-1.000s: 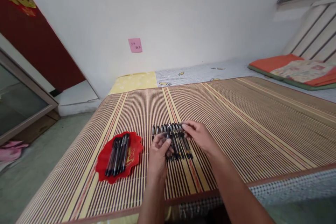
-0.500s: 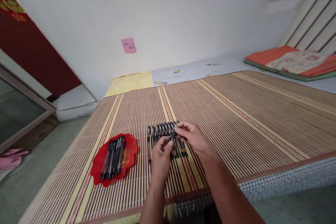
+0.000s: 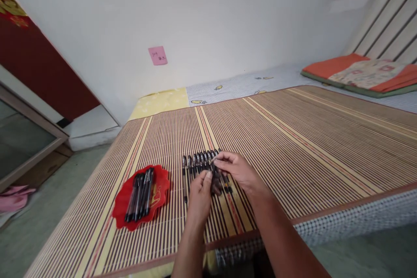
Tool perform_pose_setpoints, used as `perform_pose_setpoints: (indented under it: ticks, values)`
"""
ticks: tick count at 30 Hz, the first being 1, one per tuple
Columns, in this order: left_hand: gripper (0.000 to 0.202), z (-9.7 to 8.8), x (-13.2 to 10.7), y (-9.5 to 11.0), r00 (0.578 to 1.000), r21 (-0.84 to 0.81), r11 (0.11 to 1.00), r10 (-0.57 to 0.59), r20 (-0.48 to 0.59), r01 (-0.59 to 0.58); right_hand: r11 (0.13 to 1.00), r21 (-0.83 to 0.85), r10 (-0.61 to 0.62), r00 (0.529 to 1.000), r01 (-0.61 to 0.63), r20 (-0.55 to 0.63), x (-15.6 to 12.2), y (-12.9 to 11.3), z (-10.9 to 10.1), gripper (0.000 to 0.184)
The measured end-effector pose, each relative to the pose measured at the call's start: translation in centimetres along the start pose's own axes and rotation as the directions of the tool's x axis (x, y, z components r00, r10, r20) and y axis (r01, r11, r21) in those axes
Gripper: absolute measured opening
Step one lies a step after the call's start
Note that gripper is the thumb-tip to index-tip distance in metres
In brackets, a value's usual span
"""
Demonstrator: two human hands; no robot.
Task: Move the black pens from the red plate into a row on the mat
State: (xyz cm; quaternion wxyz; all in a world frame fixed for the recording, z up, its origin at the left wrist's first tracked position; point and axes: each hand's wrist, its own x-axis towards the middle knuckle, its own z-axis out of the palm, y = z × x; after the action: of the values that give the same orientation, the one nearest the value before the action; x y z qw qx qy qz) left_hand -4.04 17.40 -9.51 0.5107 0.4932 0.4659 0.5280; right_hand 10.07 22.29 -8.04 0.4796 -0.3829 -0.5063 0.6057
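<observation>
above the row of pens (image 3: 194, 161) on the striped mat (image 3: 293, 139), your right hand (image 3: 235, 172) pinches one pen (image 3: 213, 160) at its top while your left hand (image 3: 200, 194) closes on its lower part. you're mid-handling it; any move calls for lifting clear of close neighbours.

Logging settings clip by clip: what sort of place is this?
Most likely a home bedroom: a bed covered by a striped bamboo mat, a folded quilt by the headboard, and a printed sheet beneath. The right hand pinches a pen over it.
</observation>
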Motion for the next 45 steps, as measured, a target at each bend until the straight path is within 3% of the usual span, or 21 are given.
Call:
perform_pose_setpoints:
  ticks: [3, 7, 15, 21, 27, 31, 33, 35, 37, 39, 42, 45]
  values:
    - [0.034, 0.2, 0.0, 0.0, 0.998, -0.094, 0.993, -0.064, 0.021, 0.065, 1.000, 0.014, 0.000, 1.000, 0.000, 0.002, 0.0, 0.0, -0.2, 0.026]
    - [0.034, 0.3, 0.1, -0.3, 0.997, -0.125, 0.990, -0.071, -0.020, 0.068, 1.000, 0.019, 0.008, 1.000, -0.008, 0.011, 0.0, 0.1, -0.4, 0.024]
    - [0.041, 0.3, -0.1, -0.1, 0.968, -0.367, 0.896, -0.230, 0.097, 0.250, 0.995, 0.096, 0.000, 0.999, -0.004, 0.040, 0.0, 0.4, -0.6, 0.028]
    - [0.046, -0.1, -0.5, 1.1, 0.921, -0.406, 0.828, -0.328, 0.210, 0.387, 0.982, 0.189, 0.001, 0.997, -0.014, 0.071, 0.1, 0.8, -1.0, 0.026]
    - [0.037, 0.0, -0.5, 0.6, 0.932, -0.322, 0.887, -0.258, 0.254, 0.332, 0.981, 0.191, -0.031, 0.999, 0.025, 0.027, 0.2, 0.8, -1.4, 0.022]
    - [0.034, -0.6, -0.4, 0.1, 0.917, -0.185, 0.927, -0.264, 0.298, 0.326, 0.963, 0.263, -0.034, 0.996, 0.053, -0.078, 0.0, -0.1, -2.2, 0.022]
    - [0.033, -1.1, -0.3, 0.3, 0.908, -0.080, 0.952, -0.254, 0.332, 0.295, 0.940, 0.323, -0.047, 0.978, 0.112, -0.204, -0.1, -0.6, -3.3, 0.025]
    - [0.035, -1.8, -0.3, 0.5, 0.904, 0.011, 0.965, -0.249, 0.349, 0.262, 0.905, 0.368, -0.073, 0.929, 0.215, -0.363, -0.1, -0.9, -4.7, 0.026]
    - [0.036, -2.2, -0.1, 0.7, 0.913, 0.043, 0.968, -0.249, 0.322, 0.248, 0.866, 0.387, -0.099, 0.866, 0.318, -0.490, -0.2, -1.0, -6.0, 0.026]
    - [0.036, -2.4, 0.1, 0.7, 0.939, 0.003, 0.969, -0.239, 0.246, 0.246, 0.846, 0.390, -0.115, 0.839, 0.364, -0.532, -0.2, -1.0, -6.6, 0.026]
    - [0.039, -2.1, 0.2, 0.8, 0.964, -0.123, 0.962, -0.226, 0.140, 0.244, 0.867, 0.387, -0.105, 0.874, 0.314, -0.474, -0.2, -0.8, -5.6, 0.026]
    - [0.041, -1.5, 0.1, 1.0, 0.964, -0.208, 0.943, -0.239, 0.117, 0.259, 0.908, 0.364, -0.067, 0.929, 0.208, -0.364, 0.0, -0.6, -3.3, 0.026]
